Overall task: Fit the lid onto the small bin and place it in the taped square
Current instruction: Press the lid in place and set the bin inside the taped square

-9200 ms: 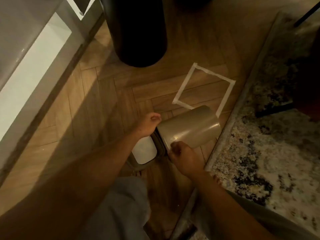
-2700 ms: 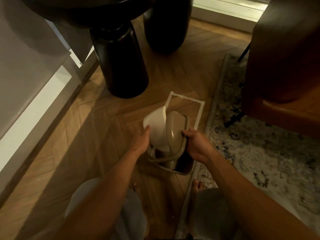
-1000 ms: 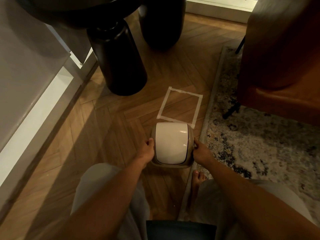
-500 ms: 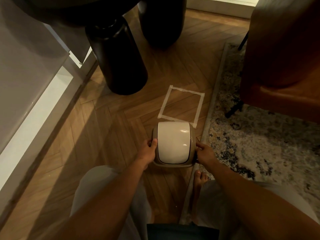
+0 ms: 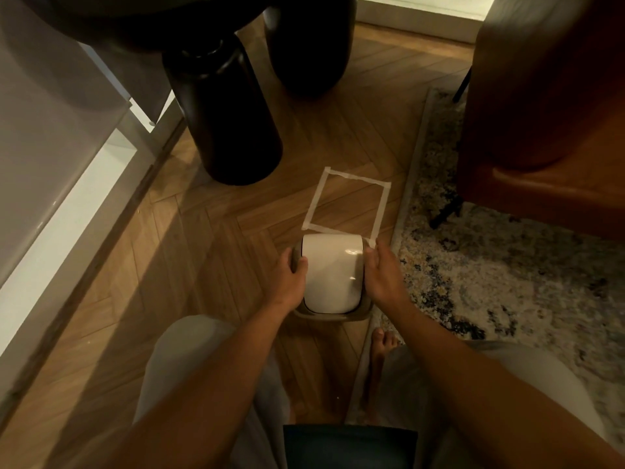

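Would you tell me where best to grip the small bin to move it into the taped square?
Probably by the tan rim of the bin on its two flat sides, one hand from each side, as the left hand and right hand sit now; the white lid is rounded and likely swings.

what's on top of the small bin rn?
A white swing lid in a tan frame sits on the small bin, with the left hand and right hand at its sides. The lid covers the bin's inside, so contents can't be seen.

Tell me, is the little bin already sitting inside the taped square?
No, the bin stands just short of the taped square, which is bare.
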Motion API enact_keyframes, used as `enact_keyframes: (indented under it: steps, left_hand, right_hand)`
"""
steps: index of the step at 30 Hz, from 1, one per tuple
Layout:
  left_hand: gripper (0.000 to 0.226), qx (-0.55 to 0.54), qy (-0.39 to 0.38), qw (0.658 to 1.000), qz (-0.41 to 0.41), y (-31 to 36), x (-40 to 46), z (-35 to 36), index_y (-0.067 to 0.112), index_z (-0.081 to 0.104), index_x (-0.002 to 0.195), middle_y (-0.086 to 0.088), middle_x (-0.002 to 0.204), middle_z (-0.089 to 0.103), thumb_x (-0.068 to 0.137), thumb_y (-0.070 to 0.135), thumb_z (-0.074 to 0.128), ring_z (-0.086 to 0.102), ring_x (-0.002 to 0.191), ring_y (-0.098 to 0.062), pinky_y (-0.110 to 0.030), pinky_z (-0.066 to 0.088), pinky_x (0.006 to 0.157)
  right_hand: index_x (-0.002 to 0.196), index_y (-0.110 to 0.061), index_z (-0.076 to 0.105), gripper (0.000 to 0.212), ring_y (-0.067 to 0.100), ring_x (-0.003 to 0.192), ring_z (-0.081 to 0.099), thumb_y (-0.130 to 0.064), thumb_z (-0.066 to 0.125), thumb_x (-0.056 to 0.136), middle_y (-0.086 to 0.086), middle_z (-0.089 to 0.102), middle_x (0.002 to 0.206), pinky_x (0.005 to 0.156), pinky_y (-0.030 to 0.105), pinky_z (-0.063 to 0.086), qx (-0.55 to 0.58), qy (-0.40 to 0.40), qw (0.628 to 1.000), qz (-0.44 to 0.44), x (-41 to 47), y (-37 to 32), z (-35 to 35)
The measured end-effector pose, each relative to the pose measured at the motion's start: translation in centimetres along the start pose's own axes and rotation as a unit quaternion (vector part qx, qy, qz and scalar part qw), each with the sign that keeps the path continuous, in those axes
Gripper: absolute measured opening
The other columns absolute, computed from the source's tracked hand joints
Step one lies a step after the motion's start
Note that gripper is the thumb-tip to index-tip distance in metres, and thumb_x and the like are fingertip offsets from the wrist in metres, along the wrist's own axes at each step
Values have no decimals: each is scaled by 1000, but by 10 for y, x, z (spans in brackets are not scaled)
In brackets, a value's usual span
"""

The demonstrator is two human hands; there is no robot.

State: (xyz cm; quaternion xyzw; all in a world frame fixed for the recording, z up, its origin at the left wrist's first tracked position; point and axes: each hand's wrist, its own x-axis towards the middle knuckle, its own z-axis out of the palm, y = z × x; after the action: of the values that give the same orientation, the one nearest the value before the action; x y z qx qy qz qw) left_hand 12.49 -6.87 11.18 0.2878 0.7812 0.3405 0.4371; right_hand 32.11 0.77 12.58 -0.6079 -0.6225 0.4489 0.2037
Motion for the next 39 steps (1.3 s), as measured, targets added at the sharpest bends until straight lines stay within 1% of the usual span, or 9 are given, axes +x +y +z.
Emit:
enact_keyframes:
  steps: [4,7,10,12,15,18,26,31,39]
  left_hand:
    - [77,23,-26,999,-11,1,-5,-1,27,19,156,-4,156,35,92,52,55,39,138,-28,-38,37,101]
    - [76,72,-70,992,-80,-7,-10,1,16,30,153,-9,152,42,92,56,55,42,136,-31,-39,37,102]
    - [76,88,-79,991,-67,-9,-14,2,10,38,148,-11,148,47,90,55,58,45,133,-31,-31,35,94]
    - [75,56,-71,994,-57,-7,-13,-2,10,35,149,-11,149,46,91,49,62,45,134,-30,-30,34,98]
    - [73,30,-66,995,-62,-5,-11,-9,8,38,149,-12,147,49,91,43,65,47,132,-30,-37,39,106]
    - [73,49,-59,995,-68,-8,-14,-11,6,41,146,-13,145,50,90,46,64,48,131,-31,-40,39,108]
    - [75,25,-20,995,-91,-8,-19,-19,5,32,151,-15,153,39,92,40,63,41,137,-32,-39,34,109]
    - [85,61,-38,995,-70,-17,-25,-25,11,25,154,-14,156,34,89,47,65,38,139,-33,-45,34,112]
    - [116,110,-86,990,6,-30,-29,-23,22,12,156,-9,156,33,70,48,84,37,139,-30,-50,35,112]
  right_hand:
    - [148,-34,37,51,23,130,54,-47,50,100,-1,54,142,104,43,48,27,-65,997,-22,-16,1,7]
    - [159,-33,14,80,29,137,46,-45,60,94,7,41,154,109,55,45,21,-78,996,20,-31,10,14]
    - [162,-29,0,104,29,139,45,-48,71,87,7,33,160,110,55,45,27,-69,996,52,-41,9,21]
    - [162,-22,5,108,27,138,46,-43,77,85,8,37,158,112,51,44,43,-75,995,40,-41,5,22]
    - [158,-17,19,95,21,132,54,-29,80,86,2,51,148,110,50,48,93,-95,991,31,-43,4,20]
    - [153,-22,29,84,15,127,56,-25,80,86,-9,54,137,105,35,49,73,-107,991,24,-44,6,14]
    - [149,-9,43,70,32,130,56,-23,76,89,14,58,143,95,27,41,-39,-113,993,18,-31,4,-4]
    - [156,-15,27,94,32,145,39,-35,82,83,14,43,154,115,51,40,-90,-152,984,10,-40,10,-9]
    - [163,-28,3,129,30,145,40,-35,92,70,8,29,162,116,54,40,-71,-149,986,-13,-47,20,2]
